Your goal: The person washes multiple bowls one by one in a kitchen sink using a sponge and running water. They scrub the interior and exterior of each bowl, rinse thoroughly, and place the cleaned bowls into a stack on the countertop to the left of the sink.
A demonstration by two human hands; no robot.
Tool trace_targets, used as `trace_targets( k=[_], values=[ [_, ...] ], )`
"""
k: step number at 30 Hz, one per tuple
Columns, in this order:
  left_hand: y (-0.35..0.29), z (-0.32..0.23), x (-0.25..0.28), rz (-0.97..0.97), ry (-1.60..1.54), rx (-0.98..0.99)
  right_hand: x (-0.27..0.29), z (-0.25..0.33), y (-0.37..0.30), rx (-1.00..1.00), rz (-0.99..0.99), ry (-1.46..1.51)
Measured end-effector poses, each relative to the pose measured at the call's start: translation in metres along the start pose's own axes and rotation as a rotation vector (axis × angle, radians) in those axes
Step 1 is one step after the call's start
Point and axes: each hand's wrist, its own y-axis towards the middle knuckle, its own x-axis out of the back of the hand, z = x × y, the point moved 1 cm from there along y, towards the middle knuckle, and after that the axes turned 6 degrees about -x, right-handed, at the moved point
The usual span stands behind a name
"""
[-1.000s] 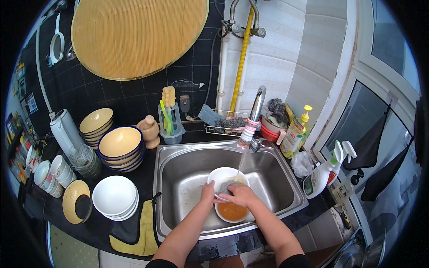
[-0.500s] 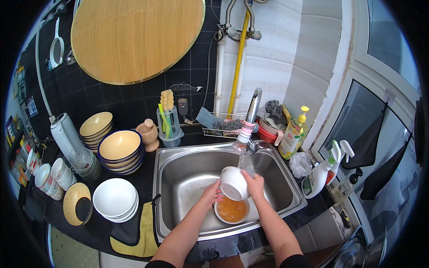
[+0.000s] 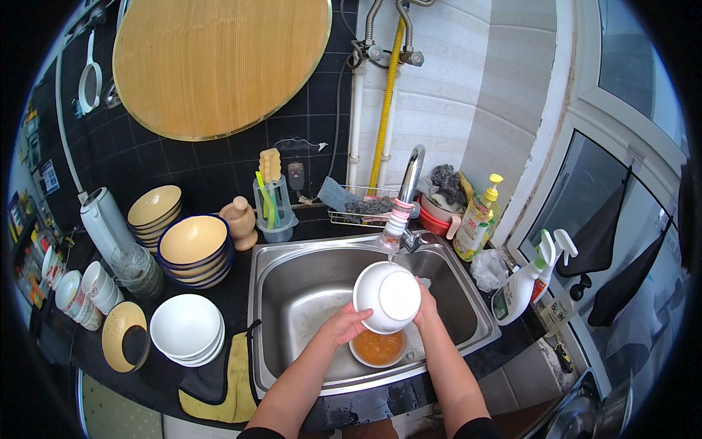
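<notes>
My left hand (image 3: pixel 345 325) and my right hand (image 3: pixel 426 301) grip a white bowl (image 3: pixel 395 294) by its two sides. It is tilted with its base facing me, its inside turned away and hidden. A thin stream of water from the chrome faucet (image 3: pixel 414 168), which has a pink and white nozzle (image 3: pixel 395 225), meets it at the far rim. Below, in the stainless steel sink (image 3: pixel 276 307), stands another bowl (image 3: pixel 356 354) holding orange-brown liquid, partly covered from view by the held one.
Left of the sink are stacked white bowls (image 3: pixel 187 326), cream bowls with blue rims (image 3: pixel 194 245), a yellow-black cloth (image 3: pixel 232 388) and glasses (image 3: pixel 137 271). A wire rack (image 3: pixel 358 216) with scrubbers stands behind. To the right are a yellow pump bottle (image 3: pixel 477 223) and a white spray bottle (image 3: pixel 515 293).
The white bowl has been turned so that its base shows more fully, and it sits slightly higher. My left fingers have shifted onto its near-left rim; my right hand has moved around its right side.
</notes>
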Motion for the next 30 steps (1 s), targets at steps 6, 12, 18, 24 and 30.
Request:
trace_targets(
  k=[6, 12, 18, 24, 30],
  values=[
    [0.0, -0.003, -0.003, -0.09, 0.099, -0.088, -0.047, 0.018, -0.042, 0.349, -0.465, -0.86],
    [0.008, 0.013, 0.012, -0.27, 0.357, -0.093, -0.058, 0.004, -0.059, 0.98, -0.073, -0.959],
    [0.013, 0.023, 0.028, -0.254, 0.652, -0.083, -0.094, -0.022, -0.087, 1.184, 0.237, -1.518],
    [0.006, 0.025, -0.001, -0.1, 0.567, -0.04, -0.071, 0.002, -0.01, 0.776, 0.02, -1.378],
    [0.017, 0.037, 0.03, -0.18, 0.607, -0.095, -0.091, -0.012, -0.051, 0.871, 0.318, -1.71]
  ],
)
